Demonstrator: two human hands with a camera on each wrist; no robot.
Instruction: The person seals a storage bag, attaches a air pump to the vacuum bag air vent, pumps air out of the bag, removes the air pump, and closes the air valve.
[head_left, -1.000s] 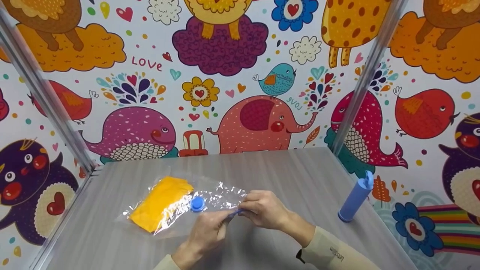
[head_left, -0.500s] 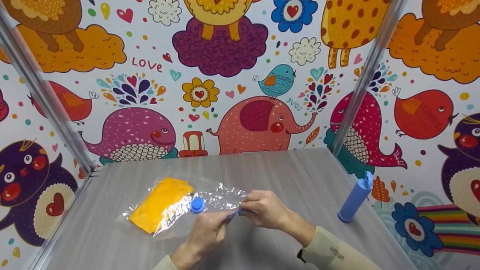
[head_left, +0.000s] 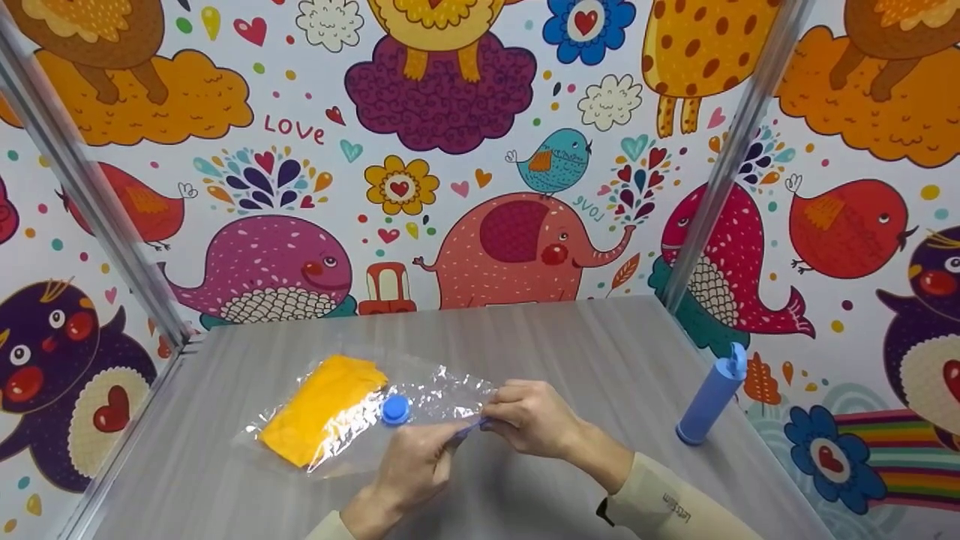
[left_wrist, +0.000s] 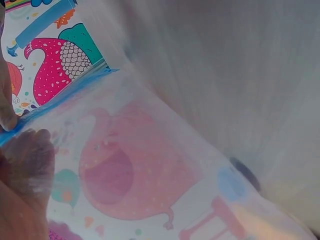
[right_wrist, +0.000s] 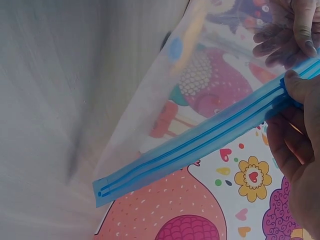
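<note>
A clear plastic vacuum storage bag lies on the table with a folded orange cloth inside. A round blue valve sits on the bag beside the cloth. My left hand pinches the bag's blue zip seal at its near edge. Close to it, my right hand pinches the same seal between thumb and fingers. In the right wrist view the blue double-ridged seal strip stretches away from my right hand to a free end. Through the film, the left wrist view shows blurred wall pictures.
A blue hand pump stands upright near the table's right side. The grey wood-grain table is bordered by walls printed with cartoon animals. Metal corner posts rise at the back left and right.
My right hand has edged very slightly to the right, still pinching the seal. The left hand, cloth and pump stay where they were.
</note>
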